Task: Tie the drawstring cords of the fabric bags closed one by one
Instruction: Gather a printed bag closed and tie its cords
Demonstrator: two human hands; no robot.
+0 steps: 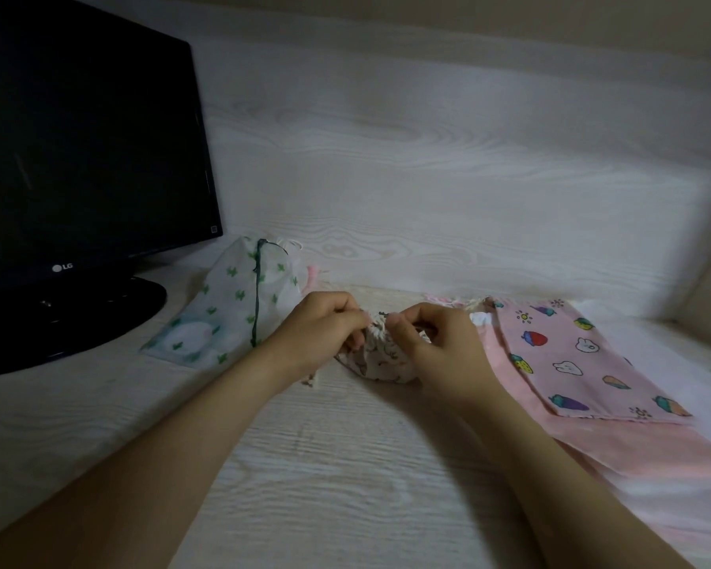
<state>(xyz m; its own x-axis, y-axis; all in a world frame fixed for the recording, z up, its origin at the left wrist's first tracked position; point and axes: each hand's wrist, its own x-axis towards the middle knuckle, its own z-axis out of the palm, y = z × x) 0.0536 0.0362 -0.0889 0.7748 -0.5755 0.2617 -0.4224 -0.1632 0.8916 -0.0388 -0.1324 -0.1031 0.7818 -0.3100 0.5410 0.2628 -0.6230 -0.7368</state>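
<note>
A small white patterned fabric bag [380, 361] lies on the pale wooden desk [345, 466] in the middle. Its top is gathered and bunched. My left hand [325, 328] pinches the gathered top from the left with curled fingers. My right hand [432, 347] pinches it from the right, thumb and fingers closed on the fabric or its cord. A short frayed cord end [310, 379] shows below my left wrist. The knot area between my fingertips is mostly hidden.
A white bag with green cactus print [230, 305] lies to the left, beside a black monitor [79, 158] on its round stand. On the right a pink bag with fruit and rabbit print [583, 359] lies on plain pink fabric [653, 457]. A pale wall panel stands behind.
</note>
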